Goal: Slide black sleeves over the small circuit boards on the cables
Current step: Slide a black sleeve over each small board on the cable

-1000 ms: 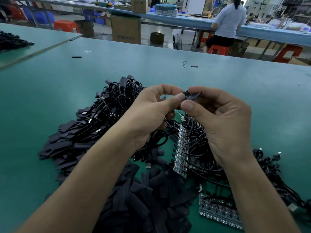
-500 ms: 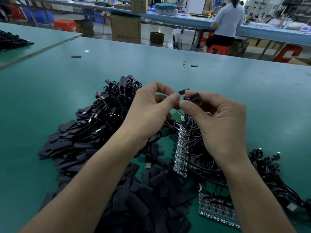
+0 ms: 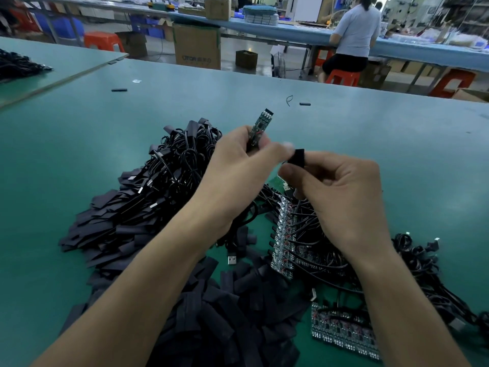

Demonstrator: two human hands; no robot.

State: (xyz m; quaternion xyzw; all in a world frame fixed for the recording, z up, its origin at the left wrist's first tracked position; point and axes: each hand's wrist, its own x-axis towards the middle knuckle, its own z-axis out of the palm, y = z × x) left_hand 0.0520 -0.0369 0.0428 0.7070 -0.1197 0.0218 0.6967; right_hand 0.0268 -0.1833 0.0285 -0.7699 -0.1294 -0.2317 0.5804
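Circuit board (image 3: 260, 127), small, one item. Held up above the bench (image 3: 79, 154) in the left grip (image 3: 235, 170), thumb and fingers pinching its lower end. Upper end free, tilted up and away from the wearer, bare of any sleeve. Its cable is mostly hidden behind the hand.

Black sleeve (image 3: 296, 156), one item. Pinched by the right grip (image 3: 344, 197) between thumb and fingertips, just beside the left thumb, lower than the board's free end and apart from it.

Change noted: half a second ago both grips met fingertip to fingertip, with board end and sleeve nearly together between the hands. Now the board has swung up clear of the left fingers, and the sleeve sits off to its right.

Judged: that first approach probably did not seat, and the board is being presented afresh so its free end can enter the sleeve mouth. Sleeving of this item not yet begun.

Stock on bench:
- loose sleeves (image 3: 211, 327), heaped near the wearer
- bare boards in strips (image 3: 284, 234), below the right grip
- coiled cables (image 3: 423, 263), to the right
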